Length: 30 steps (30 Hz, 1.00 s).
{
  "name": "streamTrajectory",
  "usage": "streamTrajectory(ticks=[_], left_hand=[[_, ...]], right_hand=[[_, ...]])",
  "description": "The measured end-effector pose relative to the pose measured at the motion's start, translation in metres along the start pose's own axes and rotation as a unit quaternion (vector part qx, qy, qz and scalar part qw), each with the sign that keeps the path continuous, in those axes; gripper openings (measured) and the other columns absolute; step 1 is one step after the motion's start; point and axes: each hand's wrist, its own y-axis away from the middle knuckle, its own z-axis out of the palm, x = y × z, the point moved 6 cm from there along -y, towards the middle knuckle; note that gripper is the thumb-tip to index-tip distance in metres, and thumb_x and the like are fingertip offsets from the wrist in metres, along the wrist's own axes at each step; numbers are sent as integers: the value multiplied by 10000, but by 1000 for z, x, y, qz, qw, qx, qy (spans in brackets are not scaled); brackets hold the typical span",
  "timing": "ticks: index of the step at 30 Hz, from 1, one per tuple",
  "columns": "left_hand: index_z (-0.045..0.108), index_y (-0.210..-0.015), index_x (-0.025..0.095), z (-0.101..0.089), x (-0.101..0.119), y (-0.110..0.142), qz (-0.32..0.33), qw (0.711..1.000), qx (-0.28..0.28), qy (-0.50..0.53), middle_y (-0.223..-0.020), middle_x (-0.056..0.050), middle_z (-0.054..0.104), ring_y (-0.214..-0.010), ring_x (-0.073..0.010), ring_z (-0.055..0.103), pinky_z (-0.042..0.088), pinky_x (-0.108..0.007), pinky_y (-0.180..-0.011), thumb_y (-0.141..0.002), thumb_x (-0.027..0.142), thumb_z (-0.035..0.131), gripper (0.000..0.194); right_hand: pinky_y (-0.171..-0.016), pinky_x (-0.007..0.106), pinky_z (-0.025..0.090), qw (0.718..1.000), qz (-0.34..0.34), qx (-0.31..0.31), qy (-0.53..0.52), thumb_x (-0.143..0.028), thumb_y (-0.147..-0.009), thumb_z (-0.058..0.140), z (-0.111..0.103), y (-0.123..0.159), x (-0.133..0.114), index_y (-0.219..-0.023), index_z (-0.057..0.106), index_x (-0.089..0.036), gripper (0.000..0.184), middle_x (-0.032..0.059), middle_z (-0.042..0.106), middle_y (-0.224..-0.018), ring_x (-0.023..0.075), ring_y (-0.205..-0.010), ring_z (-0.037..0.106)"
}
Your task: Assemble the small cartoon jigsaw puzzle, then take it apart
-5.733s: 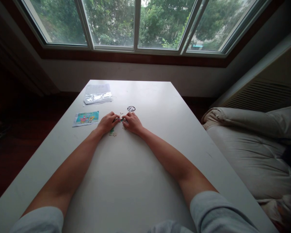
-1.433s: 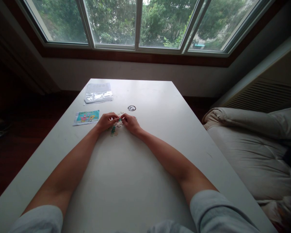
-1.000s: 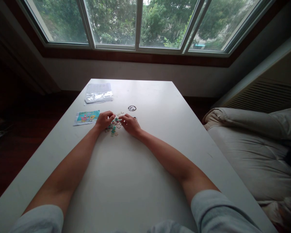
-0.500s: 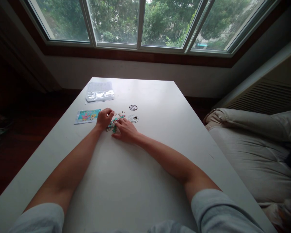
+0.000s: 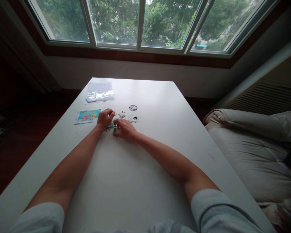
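Several tiny jigsaw puzzle pieces lie in a loose heap on the white table, out at arm's length. My left hand rests at the heap's left side with its fingers curled; anything inside them is hidden. On the heap's near right my right hand pinches a small green piece at the fingertips. The two hands are a few centimetres apart.
A colourful picture card lies left of my left hand. A clear plastic bag on paper sits farther back. Two small round lids lie right of the heap. A padded sofa stands along the table's right edge.
Both hands drew apart from a joined pinch over the heap. My right hand slid nearer and left, then closed on a green piece. The second round lid came into sight.
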Motion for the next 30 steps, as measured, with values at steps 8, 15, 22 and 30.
streamTrajectory(ticks=[8,15,22,30], left_hand=[[615,-701,211,2,-1,0,6,1000,-7,-5,-768,-23,666,-696,-177,560,404,-309,-653,-903,322,543,241],[615,-707,216,1,-1,0,6,1000,-6,-2,-761,-25,659,-696,-181,556,407,-311,-651,-905,329,540,241],[612,-697,219,1,1,0,9,1000,-6,-3,-749,-27,657,-693,-186,558,406,-313,-645,-905,335,539,249],[611,-698,217,2,-1,0,10,1000,-4,-13,-751,-21,661,-688,-180,558,403,-314,-660,-907,342,535,255]], right_hand=[[-848,288,409,999,-3,5,-43,-266,-873,667,1,-1,7,-1096,618,-219,233,6,647,-933,173,-902,569],[-913,395,412,996,-20,-16,89,-582,-804,747,2,4,-7,-1109,647,-226,479,104,588,-1156,281,-1098,493],[-907,365,398,999,7,-41,35,-483,-790,776,4,1,0,-1084,615,-233,418,74,573,-1140,250,-1063,497],[-874,324,382,1000,11,-8,0,-319,-809,714,4,0,0,-1065,583,-228,302,44,636,-1063,217,-989,542]])
